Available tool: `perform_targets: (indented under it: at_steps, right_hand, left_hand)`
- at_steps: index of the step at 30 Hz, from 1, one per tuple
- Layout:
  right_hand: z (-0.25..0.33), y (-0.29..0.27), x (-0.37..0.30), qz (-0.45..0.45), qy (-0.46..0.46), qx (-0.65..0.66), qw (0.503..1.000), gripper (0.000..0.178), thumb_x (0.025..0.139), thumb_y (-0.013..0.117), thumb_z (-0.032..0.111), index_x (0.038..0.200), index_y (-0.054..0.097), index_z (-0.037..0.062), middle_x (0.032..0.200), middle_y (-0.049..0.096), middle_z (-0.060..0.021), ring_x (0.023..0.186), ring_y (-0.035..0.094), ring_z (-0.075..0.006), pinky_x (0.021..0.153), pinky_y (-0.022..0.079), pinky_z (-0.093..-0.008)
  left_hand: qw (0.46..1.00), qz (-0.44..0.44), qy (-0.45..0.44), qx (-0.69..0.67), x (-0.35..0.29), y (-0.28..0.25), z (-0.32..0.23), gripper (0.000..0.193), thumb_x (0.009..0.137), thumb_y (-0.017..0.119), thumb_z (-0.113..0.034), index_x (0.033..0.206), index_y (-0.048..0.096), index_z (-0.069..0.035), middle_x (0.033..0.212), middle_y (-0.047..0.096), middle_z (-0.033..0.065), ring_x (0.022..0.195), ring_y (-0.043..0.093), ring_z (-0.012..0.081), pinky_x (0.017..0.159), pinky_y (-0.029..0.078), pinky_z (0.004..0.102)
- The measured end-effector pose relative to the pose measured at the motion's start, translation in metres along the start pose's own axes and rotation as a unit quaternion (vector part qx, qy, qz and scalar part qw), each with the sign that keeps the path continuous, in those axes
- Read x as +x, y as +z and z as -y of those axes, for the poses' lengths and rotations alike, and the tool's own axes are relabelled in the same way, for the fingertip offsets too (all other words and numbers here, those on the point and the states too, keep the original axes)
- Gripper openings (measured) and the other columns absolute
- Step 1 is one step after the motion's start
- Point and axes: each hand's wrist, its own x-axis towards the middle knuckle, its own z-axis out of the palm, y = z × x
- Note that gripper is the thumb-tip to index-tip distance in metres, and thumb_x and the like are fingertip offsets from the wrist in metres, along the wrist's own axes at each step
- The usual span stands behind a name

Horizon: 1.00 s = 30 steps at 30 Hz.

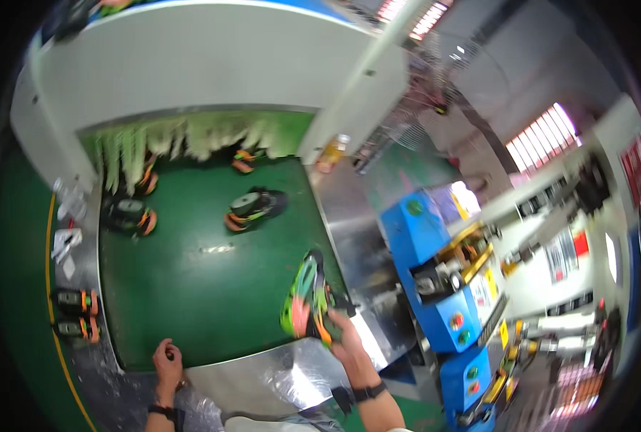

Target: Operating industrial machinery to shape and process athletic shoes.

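My right hand [345, 335] grips a bright green, orange and black shoe [306, 299] over the near right corner of the green conveyor belt [212, 288]. Near the belt's front left edge, my left hand [168, 362] has its fingers curled in; a dark spot shows between them, too small to name. Farther up the belt lie a black and orange shoe [252, 207] and another dark shoe [129, 216] at the left. Two more shoes, one of them an orange-heeled shoe [243, 160], sit by the hanging fringe [191, 137].
A large white machine housing [191, 65] spans the far end. On the left metal ledge stand two black and orange pieces [75, 313], a clear plastic bottle [70, 200] and white scraps. A yellow bottle [332, 153] is at the right; beyond is a blue machine [421, 245] with buttons.
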Motion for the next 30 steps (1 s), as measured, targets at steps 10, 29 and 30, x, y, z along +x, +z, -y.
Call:
perform_targets:
  at_steps: [10, 29, 30]
  right_hand:
    - [0.055, -0.030, -0.212, 0.169, -0.325, -0.366, 0.856, 0.077, 0.077, 0.071, 0.009, 0.142, 0.030, 0.0047, 0.135, 0.046, -0.0162, 0.126, 0.046, -0.0238, 0.107, 0.035, -0.0361]
    - [0.216, -0.246, -0.280, -0.199, -0.317, -0.019, 0.927, 0.047, 0.070, 0.070, 0.009, 0.114, 0.056, -0.0002, 0.102, 0.064, -0.0085, 0.085, 0.064, -0.0178, 0.075, 0.053, -0.0307]
    - [0.227, -0.247, -0.282, -0.221, -0.304, -0.018, 0.927, 0.047, 0.068, 0.072, 0.010, 0.112, 0.057, 0.0000, 0.101, 0.064, -0.0082, 0.085, 0.063, -0.0169, 0.075, 0.052, -0.0305]
  left_hand:
    - [0.675, 0.473, 0.035, -0.566, -0.144, 0.118, -0.321, 0.078, 0.073, 0.068, -0.024, 0.137, 0.035, 0.007, 0.129, 0.052, 0.0230, 0.111, 0.060, 0.0332, 0.094, 0.051, 0.0454]
    - [0.786, 0.437, 0.438, -0.013, -0.149, 0.604, -0.646, 0.062, 0.074, 0.066, -0.009, 0.129, 0.039, 0.004, 0.110, 0.062, 0.0156, 0.108, 0.059, 0.0319, 0.093, 0.048, 0.0368]
    - [0.811, 0.471, 0.344, 0.039, -0.166, 0.627, -0.678, 0.060, 0.071, 0.066, -0.008, 0.124, 0.044, 0.004, 0.107, 0.063, 0.0156, 0.102, 0.060, 0.0319, 0.088, 0.049, 0.0368]
